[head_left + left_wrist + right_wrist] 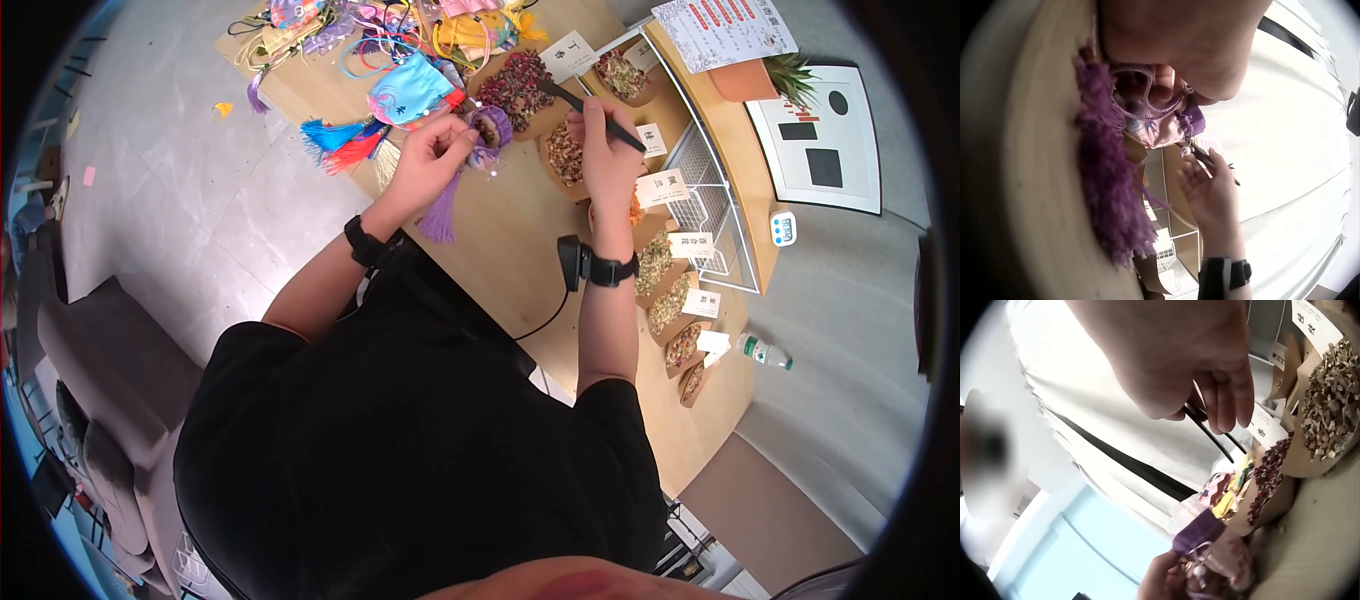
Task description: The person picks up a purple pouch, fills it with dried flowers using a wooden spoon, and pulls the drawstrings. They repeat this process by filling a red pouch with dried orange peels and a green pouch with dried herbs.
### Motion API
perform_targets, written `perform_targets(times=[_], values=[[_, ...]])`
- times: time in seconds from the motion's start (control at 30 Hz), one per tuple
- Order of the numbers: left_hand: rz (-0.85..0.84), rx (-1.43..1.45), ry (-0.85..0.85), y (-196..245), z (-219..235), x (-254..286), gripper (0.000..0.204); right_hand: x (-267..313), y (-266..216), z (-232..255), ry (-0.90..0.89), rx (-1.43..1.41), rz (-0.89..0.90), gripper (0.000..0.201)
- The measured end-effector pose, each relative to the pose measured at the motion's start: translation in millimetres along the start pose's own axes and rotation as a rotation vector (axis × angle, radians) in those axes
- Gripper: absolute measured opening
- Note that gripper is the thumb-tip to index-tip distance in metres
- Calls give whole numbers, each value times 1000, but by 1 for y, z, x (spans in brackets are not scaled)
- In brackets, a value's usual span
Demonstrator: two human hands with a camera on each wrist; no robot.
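My left hand [432, 160] holds a small purple and pink drawstring pouch [488, 130], its mouth standing open; the purple tassel [1107, 169] hangs below it. My right hand [608, 150] grips a dark tool [622, 132], which shows two slender prongs [1213, 437] in the right wrist view. Those tips lie over the tray of dark red dried petals [518, 92], to the right of the pouch. Whether anything sits between the tips cannot be told.
Paper trays of dried herbs [655, 262] with white name cards [690, 245] run along the table [520, 270]. Colourful pouches [412, 88] with tassels lie at the upper left. A wire rack [705, 205], a potted plant [790, 82] and a bottle [765, 352] are on the right.
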State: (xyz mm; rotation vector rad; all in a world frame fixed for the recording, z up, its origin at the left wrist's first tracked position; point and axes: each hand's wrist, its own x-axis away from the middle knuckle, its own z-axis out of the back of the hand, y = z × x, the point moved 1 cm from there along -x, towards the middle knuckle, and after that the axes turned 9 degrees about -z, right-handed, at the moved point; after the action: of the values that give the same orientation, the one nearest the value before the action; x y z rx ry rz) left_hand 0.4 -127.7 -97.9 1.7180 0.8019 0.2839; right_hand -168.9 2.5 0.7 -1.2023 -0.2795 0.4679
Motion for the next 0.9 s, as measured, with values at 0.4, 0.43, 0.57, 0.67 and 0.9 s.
perform_targets(times=[0.4, 0.43, 0.57, 0.67, 0.9], values=[[55, 10, -42, 5, 2, 0, 15, -37, 25, -30, 3, 228, 151, 20], [55, 10, -40, 4, 2, 0, 15, -36, 26, -29, 2, 179, 148, 20], [48, -15, -48, 8, 2, 0, 16, -15, 10, -18, 2, 43, 145, 17], [3, -13, -8, 5, 0, -1, 17, 2, 5, -8, -10, 12, 143, 16], [3, -3, -14, 7, -1, -1, 17, -20, 19, -16, 34, 124, 89, 21]])
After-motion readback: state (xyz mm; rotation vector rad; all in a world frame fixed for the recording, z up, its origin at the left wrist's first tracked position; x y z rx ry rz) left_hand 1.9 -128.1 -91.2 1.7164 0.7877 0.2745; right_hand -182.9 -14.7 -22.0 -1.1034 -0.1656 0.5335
